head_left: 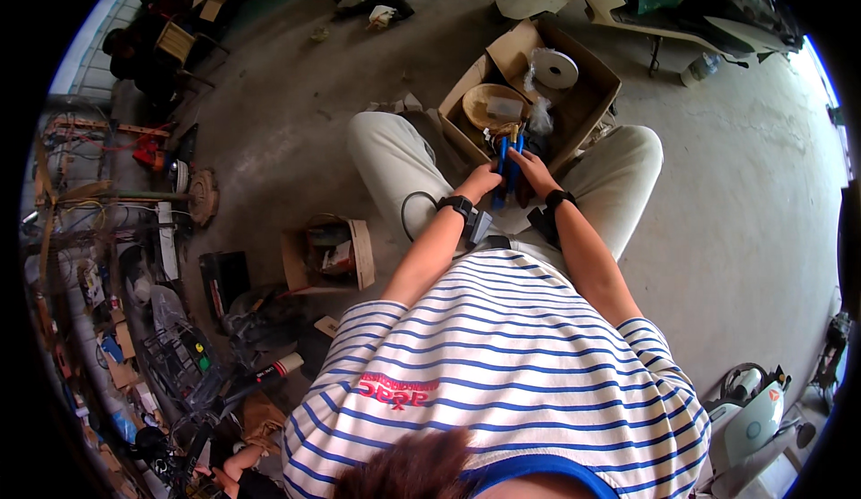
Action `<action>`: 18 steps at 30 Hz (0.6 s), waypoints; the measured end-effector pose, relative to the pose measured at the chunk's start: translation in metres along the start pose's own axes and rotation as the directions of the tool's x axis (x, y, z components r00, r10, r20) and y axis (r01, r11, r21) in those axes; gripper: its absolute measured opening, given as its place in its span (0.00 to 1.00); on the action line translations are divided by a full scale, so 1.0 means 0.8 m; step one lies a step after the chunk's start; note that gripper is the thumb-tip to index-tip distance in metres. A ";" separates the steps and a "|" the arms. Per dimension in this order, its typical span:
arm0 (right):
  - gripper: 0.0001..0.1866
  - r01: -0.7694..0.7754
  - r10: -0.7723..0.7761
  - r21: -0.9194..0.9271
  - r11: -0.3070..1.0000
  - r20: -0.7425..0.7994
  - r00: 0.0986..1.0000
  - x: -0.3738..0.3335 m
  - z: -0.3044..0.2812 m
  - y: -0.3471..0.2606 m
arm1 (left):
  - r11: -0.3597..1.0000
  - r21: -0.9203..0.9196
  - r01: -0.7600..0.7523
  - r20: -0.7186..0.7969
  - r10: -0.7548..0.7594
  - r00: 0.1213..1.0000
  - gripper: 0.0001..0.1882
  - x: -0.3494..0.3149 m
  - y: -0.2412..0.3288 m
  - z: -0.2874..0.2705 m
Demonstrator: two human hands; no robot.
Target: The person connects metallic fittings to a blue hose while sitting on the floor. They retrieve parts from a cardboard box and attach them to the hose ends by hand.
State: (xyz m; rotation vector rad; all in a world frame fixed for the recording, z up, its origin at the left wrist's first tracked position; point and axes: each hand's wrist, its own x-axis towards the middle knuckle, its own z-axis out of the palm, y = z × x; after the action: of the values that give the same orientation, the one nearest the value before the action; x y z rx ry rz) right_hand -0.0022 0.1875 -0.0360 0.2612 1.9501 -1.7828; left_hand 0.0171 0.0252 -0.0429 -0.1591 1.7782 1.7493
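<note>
Between my knees, both hands meet around a blue-handled tool (501, 169) shaped like pliers, its handles toward me. My left hand (481, 182) grips it from the left side, fingers curled in. My right hand (535, 174) closes on it from the right, thumb lying along a handle. Small brownish and brass-coloured bits show at its far end, too small to name. Just beyond stands an open cardboard box (594, 112) holding a white spool (556, 70), a round tan basket (484, 97) and crumpled clear plastic (540, 118).
A smaller cardboard box (362, 253) sits on the floor at left. Cluttered shelving (112, 194) and a bicycle-like frame (193, 364) line the left side. A scooter (619, 1) stands far right, with a clear jar (701, 69) near it. Another person's arm (238, 472) shows lower left.
</note>
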 end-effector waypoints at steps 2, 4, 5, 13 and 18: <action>0.24 0.036 -0.039 0.057 0.998 0.064 0.997 0.006 0.003 0.011 | 0.999 -0.029 -0.022 -0.033 0.021 0.999 0.18 0.005 -0.002 0.001; 0.26 0.082 -0.078 -0.094 0.992 0.048 0.996 0.010 -0.001 0.023 | 0.999 -0.032 0.009 -0.050 -0.011 0.999 0.16 0.005 0.003 0.002; 0.28 0.129 -0.119 -0.244 0.961 0.053 0.991 0.009 0.002 0.021 | 0.999 -0.033 0.012 -0.054 -0.014 0.998 0.16 0.004 0.002 0.000; 0.36 0.062 -0.119 -0.347 0.936 -0.146 0.982 0.002 0.001 0.012 | 0.993 -0.111 -0.030 -0.004 0.030 1.000 0.17 0.006 -0.004 0.004; 0.36 0.084 -0.142 -0.360 0.929 -0.137 0.980 0.006 0.000 0.011 | 0.999 -0.023 -0.022 -0.057 0.020 0.998 0.14 0.015 -0.018 -0.006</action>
State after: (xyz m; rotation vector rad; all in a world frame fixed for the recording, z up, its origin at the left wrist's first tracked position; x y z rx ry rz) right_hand -0.0024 0.1880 -0.0461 0.1764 2.4006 -1.4773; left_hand 0.0136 0.0229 -0.0619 -0.2027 1.8059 1.7979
